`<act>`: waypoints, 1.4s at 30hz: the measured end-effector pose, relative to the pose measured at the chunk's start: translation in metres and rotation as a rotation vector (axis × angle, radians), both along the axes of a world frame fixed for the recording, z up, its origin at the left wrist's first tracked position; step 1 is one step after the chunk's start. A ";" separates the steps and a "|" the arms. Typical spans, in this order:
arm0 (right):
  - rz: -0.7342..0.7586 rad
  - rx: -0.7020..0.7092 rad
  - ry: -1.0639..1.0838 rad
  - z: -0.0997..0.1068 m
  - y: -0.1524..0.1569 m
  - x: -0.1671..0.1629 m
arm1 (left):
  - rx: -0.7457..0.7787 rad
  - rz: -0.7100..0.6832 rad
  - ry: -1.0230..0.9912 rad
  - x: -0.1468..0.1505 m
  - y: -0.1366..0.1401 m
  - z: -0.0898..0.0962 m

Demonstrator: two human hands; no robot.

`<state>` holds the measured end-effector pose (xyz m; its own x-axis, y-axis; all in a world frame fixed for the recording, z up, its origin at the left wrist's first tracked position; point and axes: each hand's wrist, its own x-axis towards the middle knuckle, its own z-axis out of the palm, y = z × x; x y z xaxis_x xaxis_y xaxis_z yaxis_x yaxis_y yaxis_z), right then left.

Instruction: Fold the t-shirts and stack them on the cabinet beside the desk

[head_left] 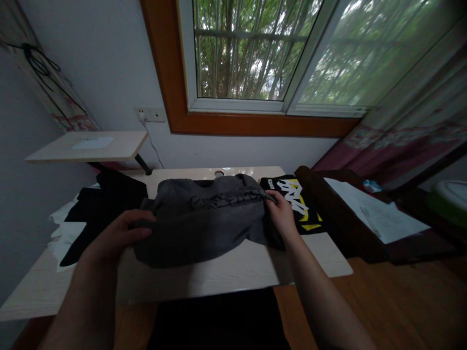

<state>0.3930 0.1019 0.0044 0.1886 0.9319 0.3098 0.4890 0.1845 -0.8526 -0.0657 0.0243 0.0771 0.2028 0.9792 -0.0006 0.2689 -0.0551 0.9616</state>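
A dark grey garment (204,228), perhaps a T-shirt, lies partly folded across the pale table (175,282). Dark lettering shows along its middle. My left hand (127,231) pinches its left edge between thumb and fingers. On the opposite side, my right hand (280,211) grips the cloth near the end of the lettering. Just right of that hand lies a folded black T-shirt (310,214) with a white and yellow print.
Black clothes (122,194) and white clothes (58,245) are heaped at the table's left, below a raised shelf (87,150). A dark brown piece of furniture (339,223) with a paper sheet (375,209) stands at the right. Behind is a window (251,53).
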 end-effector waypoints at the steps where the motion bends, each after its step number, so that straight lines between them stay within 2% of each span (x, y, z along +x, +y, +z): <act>1: 0.043 -0.034 -0.009 -0.001 0.000 0.000 | -0.047 -0.150 0.014 -0.006 -0.002 -0.001; 3: 0.162 -0.098 -0.044 -0.001 -0.001 0.001 | -0.110 -0.371 0.030 -0.011 -0.002 -0.002; 5: 0.306 -0.151 -0.093 0.000 -0.003 0.001 | -0.122 -0.425 0.064 -0.004 0.005 -0.004; 9: 0.539 -0.242 -0.163 0.003 -0.010 -0.001 | -0.034 -0.270 0.297 0.029 0.023 -0.021; 13: 0.699 -0.357 -0.205 0.008 -0.020 -0.003 | 0.153 -0.218 0.607 0.056 0.036 -0.060; 16: 0.798 -0.428 -0.273 0.010 -0.026 -0.002 | 0.211 -0.189 0.848 0.065 0.036 -0.087; 18: 0.842 -0.466 -0.329 0.009 -0.030 -0.001 | 0.232 -0.125 0.997 0.067 0.034 -0.096; 23: 0.899 -0.589 -0.410 -0.003 -0.037 -0.005 | 0.220 0.014 1.234 0.061 0.024 -0.099; 27: 1.040 -0.683 -0.337 -0.003 -0.044 -0.015 | 0.117 -0.040 1.280 0.040 0.015 -0.092; 30: 1.139 -0.718 -0.203 0.011 -0.050 -0.019 | -0.021 -0.092 1.240 0.017 0.011 -0.086; 34: 1.104 -0.768 -0.018 0.032 -0.051 -0.016 | -0.172 -0.097 1.179 -0.008 0.011 -0.082; 37: 0.944 -0.754 0.060 0.032 -0.040 -0.012 | -0.195 -0.076 1.184 -0.008 0.014 -0.078; 39: 0.746 -0.592 0.030 0.025 -0.029 -0.011 | -0.131 -0.062 1.198 0.002 0.016 -0.074; 41: 0.555 -0.373 -0.098 0.015 -0.017 -0.013 | -0.006 -0.038 1.206 0.017 0.019 -0.071; 42: 0.509 -0.283 -0.178 0.010 -0.012 -0.015 | 0.063 -0.023 1.205 0.026 0.020 -0.070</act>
